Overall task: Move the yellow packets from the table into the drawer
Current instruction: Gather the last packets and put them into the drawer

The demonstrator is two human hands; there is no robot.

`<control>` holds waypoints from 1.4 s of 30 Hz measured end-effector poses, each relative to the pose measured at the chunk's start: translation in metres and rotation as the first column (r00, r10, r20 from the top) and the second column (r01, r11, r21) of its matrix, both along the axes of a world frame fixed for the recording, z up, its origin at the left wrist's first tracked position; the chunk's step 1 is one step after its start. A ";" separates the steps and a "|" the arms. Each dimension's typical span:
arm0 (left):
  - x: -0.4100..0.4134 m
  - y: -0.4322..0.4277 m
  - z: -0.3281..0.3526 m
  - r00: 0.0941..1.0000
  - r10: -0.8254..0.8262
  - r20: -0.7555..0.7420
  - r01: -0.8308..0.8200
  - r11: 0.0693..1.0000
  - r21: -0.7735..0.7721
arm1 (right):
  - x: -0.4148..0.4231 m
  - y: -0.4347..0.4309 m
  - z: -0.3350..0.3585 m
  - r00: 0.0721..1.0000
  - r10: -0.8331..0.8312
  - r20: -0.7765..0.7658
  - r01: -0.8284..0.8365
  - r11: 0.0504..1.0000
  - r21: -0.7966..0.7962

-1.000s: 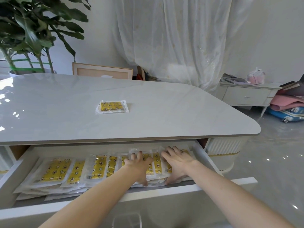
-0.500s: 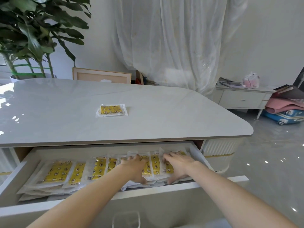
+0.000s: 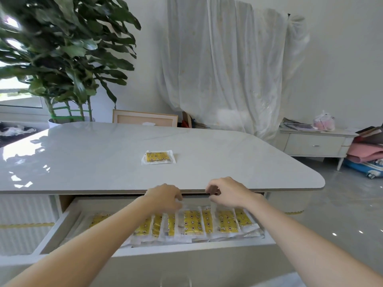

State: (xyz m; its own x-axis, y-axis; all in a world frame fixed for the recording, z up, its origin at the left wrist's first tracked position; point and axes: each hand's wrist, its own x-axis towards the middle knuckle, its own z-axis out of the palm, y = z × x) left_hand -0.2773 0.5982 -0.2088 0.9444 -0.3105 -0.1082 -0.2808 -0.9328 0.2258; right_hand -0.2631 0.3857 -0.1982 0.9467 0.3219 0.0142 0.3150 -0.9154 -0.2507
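**One packet left out, both hands in the drawer**

Both hands were seen low over the open drawer, close under the front edge of the table. The left hand was held with its fingers curled down onto the clear top edges of the row of yellow packets. The right hand was curled too, with thumb and forefinger drawn close together at a wrapper edge. Whether anything was actually pinched by either hand could not be told, as the fingertips were blurred and the wrapping is see-through. The row was laid overlapping across the middle and right of the drawer. A single yellow packet was noted flat on the table, well apart from both hands.

Judged: the row was being tidied, the task was nearly done, and one packet was left to be fetched.

Risks noted:
- The overlapped row could be fanned out or slumped if the hands were lifted carelessly, since the wrappers look slick.
- Knuckles could be knocked on the table edge, given how close under it the hands were.
- The single packet could be pushed along the glossy top rather than lifted, being thin and flat.
- Raised wrapper edges could be caught under the table if the drawer were shut.
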 end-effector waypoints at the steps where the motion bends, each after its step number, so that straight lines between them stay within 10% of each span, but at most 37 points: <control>1: 0.000 0.007 0.005 0.999 0.029 0.037 -0.028 0.999 -0.031 | 0.001 0.006 0.004 1.000 -0.011 0.024 0.010 1.000 0.024; 13: 0.040 0.102 0.009 0.896 0.435 0.091 -0.398 0.875 -0.274 | 0.067 0.105 0.008 0.994 -0.067 0.087 0.044 0.969 0.243; 22: 0.073 0.116 0.008 0.884 0.464 -0.059 -0.430 0.759 -0.489 | 0.117 0.159 -0.010 0.999 0.027 -0.041 -0.028 0.999 -0.029; 42: 0.028 0.147 0.016 0.894 0.446 -0.036 -0.428 0.827 -0.364 | 0.067 0.184 0.019 0.949 0.314 -0.023 -0.307 0.940 0.148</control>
State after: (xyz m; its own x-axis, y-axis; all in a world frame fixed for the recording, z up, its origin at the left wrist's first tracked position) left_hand -0.2492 0.7452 -0.1929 0.9916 0.1278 -0.0211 0.1176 -0.8202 0.5599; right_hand -0.1961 0.5699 -0.1789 0.8007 0.5977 0.0401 0.5632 -0.7284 -0.3901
